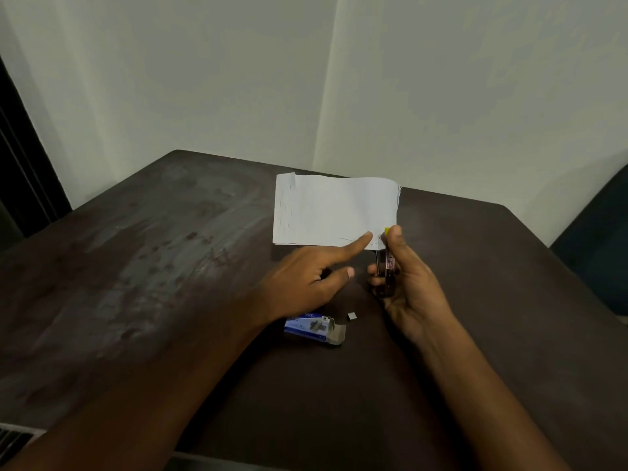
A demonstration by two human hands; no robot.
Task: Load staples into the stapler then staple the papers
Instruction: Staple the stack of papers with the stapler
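A stack of white papers (334,210) lies near the far edge of the dark table (142,266). My right hand (407,283) grips a small dark stapler (388,266) with a yellow tip, whose jaws sit over the papers' near right corner. My left hand (306,283) rests on the table with its forefinger stretched out, pressing the papers' near edge beside the stapler. Several staples show along the papers' left margin and near edge.
A blue staple box (314,326), its flap open, lies on the table under my left wrist. A small strip of staples (352,316) lies just right of it. A dark chair (598,239) stands at the table's right side.
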